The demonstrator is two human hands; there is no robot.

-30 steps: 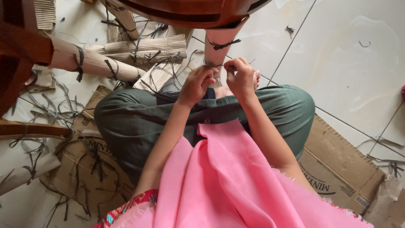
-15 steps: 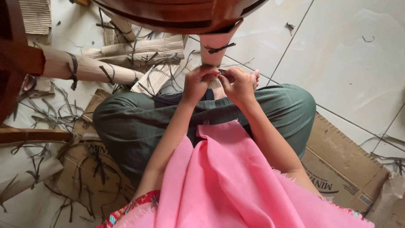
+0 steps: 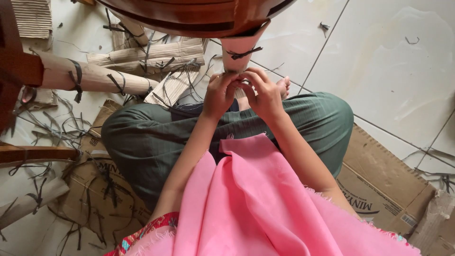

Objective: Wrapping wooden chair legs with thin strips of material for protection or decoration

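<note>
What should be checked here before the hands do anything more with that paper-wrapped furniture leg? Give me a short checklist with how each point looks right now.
1. Both hands on the work: ok. The left hand and right hand meet at the lower end of the wrapped leg.
2. Black tie around the wrapping: ok, in place.
3. What the fingertips pinch: cannot tell, hidden.
4. Bare foot close behind the hands: not ok, crowded.
5. Floor litter: not ok. Black strap scraps and cardboard sheet surround the person.

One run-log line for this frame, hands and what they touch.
left hand: on wrapped furniture leg | right hand: same leg, fingers curled | black strap: tied above | posture: seated on cardboard
</note>
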